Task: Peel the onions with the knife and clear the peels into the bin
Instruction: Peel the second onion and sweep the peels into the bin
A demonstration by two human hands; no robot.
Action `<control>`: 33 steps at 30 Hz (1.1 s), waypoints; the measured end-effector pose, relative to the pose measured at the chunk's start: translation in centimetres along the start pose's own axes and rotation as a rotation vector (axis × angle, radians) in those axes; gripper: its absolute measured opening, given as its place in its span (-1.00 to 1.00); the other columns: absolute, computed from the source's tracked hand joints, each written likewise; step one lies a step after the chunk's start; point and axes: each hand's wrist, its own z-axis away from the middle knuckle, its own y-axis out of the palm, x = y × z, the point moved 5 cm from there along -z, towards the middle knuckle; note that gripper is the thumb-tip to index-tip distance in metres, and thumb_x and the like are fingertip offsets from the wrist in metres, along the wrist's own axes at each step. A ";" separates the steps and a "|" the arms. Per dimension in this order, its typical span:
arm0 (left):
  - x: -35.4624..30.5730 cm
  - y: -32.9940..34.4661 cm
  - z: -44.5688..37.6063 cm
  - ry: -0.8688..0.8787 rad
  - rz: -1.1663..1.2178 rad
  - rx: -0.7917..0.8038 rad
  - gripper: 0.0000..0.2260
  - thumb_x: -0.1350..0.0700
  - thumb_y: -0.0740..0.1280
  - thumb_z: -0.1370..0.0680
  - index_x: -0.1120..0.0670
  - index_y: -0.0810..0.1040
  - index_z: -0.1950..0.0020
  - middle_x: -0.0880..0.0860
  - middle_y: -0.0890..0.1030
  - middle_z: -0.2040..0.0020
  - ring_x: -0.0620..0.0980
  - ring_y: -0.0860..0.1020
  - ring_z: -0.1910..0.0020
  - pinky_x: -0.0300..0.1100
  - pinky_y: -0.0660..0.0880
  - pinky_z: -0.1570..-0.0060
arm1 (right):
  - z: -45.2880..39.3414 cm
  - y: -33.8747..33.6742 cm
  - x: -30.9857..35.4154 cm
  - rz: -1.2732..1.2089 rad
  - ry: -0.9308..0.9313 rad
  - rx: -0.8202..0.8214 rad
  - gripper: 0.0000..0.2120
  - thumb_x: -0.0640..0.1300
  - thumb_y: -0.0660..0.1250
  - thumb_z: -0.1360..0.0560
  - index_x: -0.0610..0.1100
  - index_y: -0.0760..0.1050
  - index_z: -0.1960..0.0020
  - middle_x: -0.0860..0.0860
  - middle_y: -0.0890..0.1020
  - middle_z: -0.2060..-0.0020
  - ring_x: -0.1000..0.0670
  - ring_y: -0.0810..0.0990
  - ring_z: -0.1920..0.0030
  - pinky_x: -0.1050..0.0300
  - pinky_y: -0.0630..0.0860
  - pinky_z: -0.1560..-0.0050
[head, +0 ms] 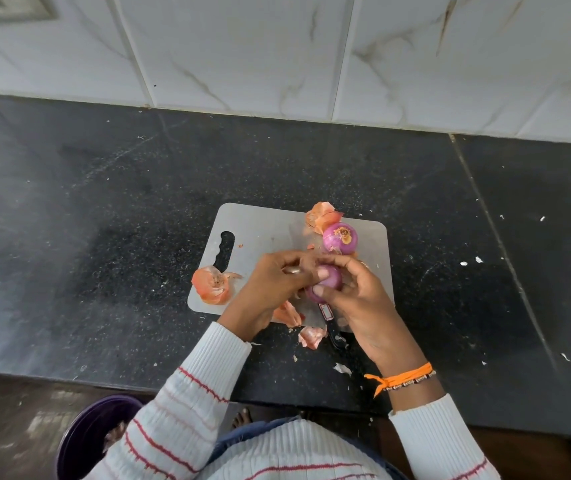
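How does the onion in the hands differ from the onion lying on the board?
The held onion is gripped by the left hand and right hand, above the board; the other onion lies free on the board. The held onion is partly hidden by fingers; the other shows whole, its orange root end facing up. Both are purple and mostly peeled.

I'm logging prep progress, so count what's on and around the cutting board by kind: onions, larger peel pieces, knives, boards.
Onions: 2, one in both hands, one resting on the board
Larger peel pieces: 4
Knives: 1, lying under the right hand
Cutting boards: 1
Total: 8, small scraps not counted
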 end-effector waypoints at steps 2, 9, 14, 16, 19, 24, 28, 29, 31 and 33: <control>0.3 0.0 -0.1 -0.018 0.103 -0.018 -0.87 0.32 0.42 -0.42 0.21 0.63 0.05 0.12 0.66 0.17 -0.02 0.62 0.21 -0.24 0.60 0.15 | 0.0 0.0 0.2 0.039 -0.027 0.001 -0.53 -0.44 0.43 -0.33 -0.12 0.48 -0.16 -0.10 0.60 -0.12 0.01 0.60 -0.12 0.19 0.56 -0.04; 0.3 -1.6 -0.7 0.074 0.023 -0.174 -0.83 0.37 0.40 -0.42 0.12 0.67 0.25 0.00 0.68 0.33 -0.04 0.57 0.30 -0.23 0.54 0.23 | -0.2 0.2 -0.3 0.067 -0.042 0.012 -0.43 -0.49 0.43 -0.29 -0.03 0.42 -0.15 -0.04 0.55 -0.13 0.01 0.56 -0.16 0.20 0.53 -0.06; -0.8 -4.2 -1.1 0.247 -0.393 -0.394 -0.82 0.32 0.41 -0.44 0.04 0.67 0.18 -0.12 0.63 0.24 -0.32 0.55 0.30 -0.46 0.44 0.25 | 0.0 0.3 0.4 -0.020 -0.062 0.078 -0.41 -0.54 0.39 -0.29 -0.09 0.37 -0.18 -0.02 0.55 -0.12 0.06 0.57 -0.12 0.17 0.55 -0.08; -1.3 -3.9 -1.1 0.289 -0.517 -0.331 -0.76 0.36 0.38 -0.45 0.05 0.66 0.02 -0.11 0.61 0.10 -0.35 0.53 0.18 -0.55 0.39 0.17 | -0.2 0.3 0.5 0.017 -0.083 0.062 -0.39 -0.53 0.42 -0.28 -0.09 0.36 -0.20 -0.07 0.53 -0.17 0.01 0.56 -0.17 0.12 0.55 -0.11; -1.3 -3.3 -1.1 0.300 -0.574 -0.224 -0.63 0.40 0.30 -0.49 0.00 0.60 -0.15 -0.11 0.53 -0.15 -0.23 0.46 -0.15 -0.43 0.35 -0.13 | -0.3 0.3 0.4 0.032 -0.103 0.032 -0.40 -0.42 0.49 -0.26 -0.08 0.39 -0.21 -0.09 0.53 -0.18 0.00 0.56 -0.18 0.12 0.54 -0.15; -2.1 -2.4 0.1 0.354 -0.390 -0.190 -0.74 0.32 0.28 -0.54 -0.02 0.62 -0.05 -0.09 0.60 -0.02 -0.25 0.54 0.00 -0.45 0.42 0.02 | -0.3 0.1 0.2 -0.209 0.017 -0.071 -0.65 -0.17 0.38 -0.33 -0.14 0.51 -0.12 -0.09 0.61 -0.08 0.01 0.65 -0.01 0.22 0.60 0.13; -2.0 -0.8 0.8 0.320 -0.212 -0.004 -0.73 0.28 0.45 -0.40 0.07 0.62 -0.08 0.02 0.62 -0.05 -0.15 0.58 0.00 -0.27 0.53 -0.02 | -0.3 0.2 -0.3 -0.384 0.131 -0.079 -0.73 -0.10 0.25 -0.47 -0.18 0.53 -0.11 -0.09 0.66 0.06 0.07 0.67 0.14 0.29 0.59 0.24; -1.9 -0.6 1.0 0.321 -0.224 0.008 -0.67 0.29 0.49 -0.36 0.08 0.62 -0.09 0.04 0.61 -0.07 -0.13 0.58 -0.03 -0.23 0.54 -0.06 | -0.3 0.3 -0.4 -0.411 0.158 -0.085 -0.73 -0.11 0.23 -0.50 -0.19 0.52 -0.13 -0.10 0.66 0.08 0.08 0.67 0.19 0.29 0.59 0.26; -1.7 -0.4 1.1 0.327 -0.252 -0.032 -0.62 0.29 0.53 -0.30 0.08 0.62 -0.09 0.05 0.60 -0.07 -0.13 0.58 -0.02 -0.21 0.54 -0.07 | -0.2 0.6 -0.5 -0.463 0.191 -0.085 -0.74 -0.12 0.25 -0.48 -0.19 0.53 -0.12 -0.11 0.67 0.11 0.09 0.65 0.26 0.28 0.60 0.28; -1.7 -0.5 1.1 0.336 -0.216 -0.064 -0.61 0.30 0.53 -0.28 0.11 0.62 -0.09 0.05 0.60 -0.01 -0.09 0.59 0.01 -0.18 0.55 -0.07 | -0.1 0.7 -0.4 -0.499 0.209 -0.081 -0.74 -0.13 0.29 -0.40 -0.16 0.56 -0.06 -0.10 0.69 0.13 0.07 0.66 0.25 0.25 0.62 0.25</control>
